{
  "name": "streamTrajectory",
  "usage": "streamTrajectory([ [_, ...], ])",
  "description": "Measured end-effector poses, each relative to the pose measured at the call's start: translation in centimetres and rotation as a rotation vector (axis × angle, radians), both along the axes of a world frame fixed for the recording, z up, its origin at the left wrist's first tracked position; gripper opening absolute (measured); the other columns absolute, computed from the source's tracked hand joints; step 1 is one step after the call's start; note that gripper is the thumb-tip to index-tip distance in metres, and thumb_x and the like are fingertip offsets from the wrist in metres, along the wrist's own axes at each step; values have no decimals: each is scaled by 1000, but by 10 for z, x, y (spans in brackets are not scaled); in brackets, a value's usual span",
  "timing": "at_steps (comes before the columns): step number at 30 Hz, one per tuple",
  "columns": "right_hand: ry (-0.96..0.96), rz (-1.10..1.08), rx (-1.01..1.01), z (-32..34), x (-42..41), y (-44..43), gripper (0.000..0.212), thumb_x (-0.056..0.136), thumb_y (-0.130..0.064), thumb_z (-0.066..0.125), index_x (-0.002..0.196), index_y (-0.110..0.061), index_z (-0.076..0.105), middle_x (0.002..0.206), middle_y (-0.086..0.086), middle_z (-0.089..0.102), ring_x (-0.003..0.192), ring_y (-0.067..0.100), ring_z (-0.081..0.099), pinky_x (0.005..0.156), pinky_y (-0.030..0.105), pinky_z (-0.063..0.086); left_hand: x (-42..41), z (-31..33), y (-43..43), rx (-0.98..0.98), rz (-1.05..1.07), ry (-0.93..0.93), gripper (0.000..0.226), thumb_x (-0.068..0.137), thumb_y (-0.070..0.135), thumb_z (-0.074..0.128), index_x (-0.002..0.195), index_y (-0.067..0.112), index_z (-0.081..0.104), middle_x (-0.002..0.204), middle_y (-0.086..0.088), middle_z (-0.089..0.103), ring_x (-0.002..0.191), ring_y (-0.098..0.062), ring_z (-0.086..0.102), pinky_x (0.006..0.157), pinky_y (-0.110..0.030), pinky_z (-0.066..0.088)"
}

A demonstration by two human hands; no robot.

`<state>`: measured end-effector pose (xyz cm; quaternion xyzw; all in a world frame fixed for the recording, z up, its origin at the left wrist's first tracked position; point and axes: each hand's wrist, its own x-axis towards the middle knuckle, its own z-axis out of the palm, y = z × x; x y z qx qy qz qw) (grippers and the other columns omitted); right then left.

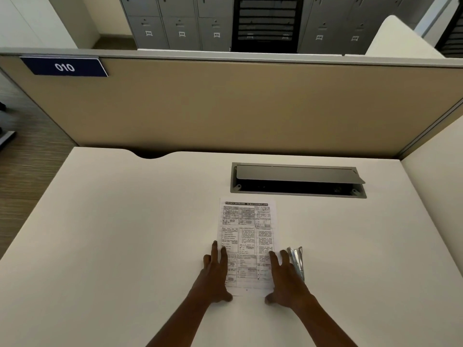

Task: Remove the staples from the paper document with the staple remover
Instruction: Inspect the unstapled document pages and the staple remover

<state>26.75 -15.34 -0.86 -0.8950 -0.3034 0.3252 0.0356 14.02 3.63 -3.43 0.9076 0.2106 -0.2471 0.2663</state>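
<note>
On the pale counter (105, 246) we meet first the left grip (216, 272), a bare hand laid flat with its fingers straight and spread, holding nothing. Its fingertips press the left edge of the paper document (246, 229). The document lies flat at mid-counter, its top pointing away toward the open cable hatch (298, 180). The right grip (285, 279) rests just as wide and empty on the sheet's lower right edge. Just beside its outer fingers lies the silvery staple remover (297, 262), and we cannot tell if they touch it. We judge the task barely begun. The paper is only being steadied, the tool is not yet taken up, and every staple is still to be pulled. The document shows a white portrait page with a dark title bar and dense printed boxes in three columns. The page is uncreased, and any staples are too small for us to make out.
</note>
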Motion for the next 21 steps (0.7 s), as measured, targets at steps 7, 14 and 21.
streamTrajectory([
  [7, -253, -376, 249, 12, 41, -15, 69, 84, -41, 75, 139, -11, 47, 136, 9, 49, 121, 30, 54, 88, 40, 53, 7, 1, 7, 123, 34, 0, 151, 64, 68, 85, 161, 18, -18, 168, -15, -26, 153, -37, 11, 116, -49, 41],
  [14, -179, -604, 159, -3, 47, -18, 55, 82, -41, 76, 117, -4, 55, 115, 14, 58, 104, 35, 62, 79, 35, 49, 30, -3, 18, 143, 123, -65, 127, 75, 72, 73, 164, 25, -4, 171, -12, -20, 157, -41, -3, 122, -56, 29],
  [21, -232, -665, 190, -17, 44, -7, 30, 89, -29, 67, 104, -4, 61, 100, 12, 62, 94, 35, 64, 71, 33, 43, 38, -10, 35, 83, 180, -30, 109, 87, 61, 68, 165, 29, -2, 173, -9, -11, 159, -39, -10, 124, -61, 17],
])
